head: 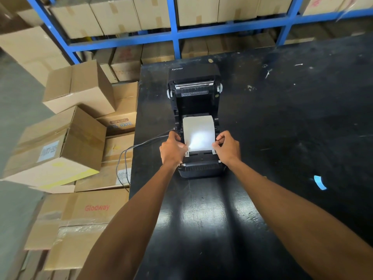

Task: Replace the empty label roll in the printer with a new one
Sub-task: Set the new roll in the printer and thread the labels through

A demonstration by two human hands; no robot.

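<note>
— Where's the new roll?

— In the open printer (196,110), sitting in its bay with the lid tipped back. The white paper (198,134) is drawn forward over the front.

— And your hands?

— My left hand (173,147) pinches the paper's left edge near the front, fingers closed on it. My right hand (227,147) pinches the right edge the same way.

— What's around?

— The printer stands on a black table (282,128); its cables (129,154) run off the left side toward stacked cardboard boxes (60,148). A blue scrap of tape (320,182) lies to my right.

warehouse, blue shelving (175,33), stacked cartons (66,142)
</note>
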